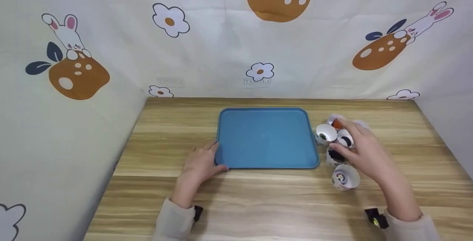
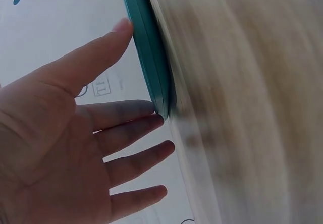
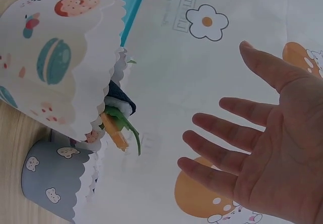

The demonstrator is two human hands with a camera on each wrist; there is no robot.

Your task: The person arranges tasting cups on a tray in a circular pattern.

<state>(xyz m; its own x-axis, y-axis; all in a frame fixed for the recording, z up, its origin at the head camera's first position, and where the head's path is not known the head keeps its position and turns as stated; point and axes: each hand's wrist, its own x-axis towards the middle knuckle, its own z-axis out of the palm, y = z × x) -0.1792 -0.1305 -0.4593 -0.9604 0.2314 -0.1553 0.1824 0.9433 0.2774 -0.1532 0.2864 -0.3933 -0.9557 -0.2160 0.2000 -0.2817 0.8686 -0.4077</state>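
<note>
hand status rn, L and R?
Left hand: open, fingers spread, touching the blue tray at its near-left corner.
Right hand: open, holding nothing, over the paper cups.

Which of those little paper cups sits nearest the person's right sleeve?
The frontmost cup, holding a small round piece with a colourful middle; the other cups all stand farther back from that sleeve.

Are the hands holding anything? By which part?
Neither grips anything. The left hand, fingers straight, just touches the blue rectangular tray at its near-left corner. The right hand is near the paper baking cups, holding nothing.
</note>
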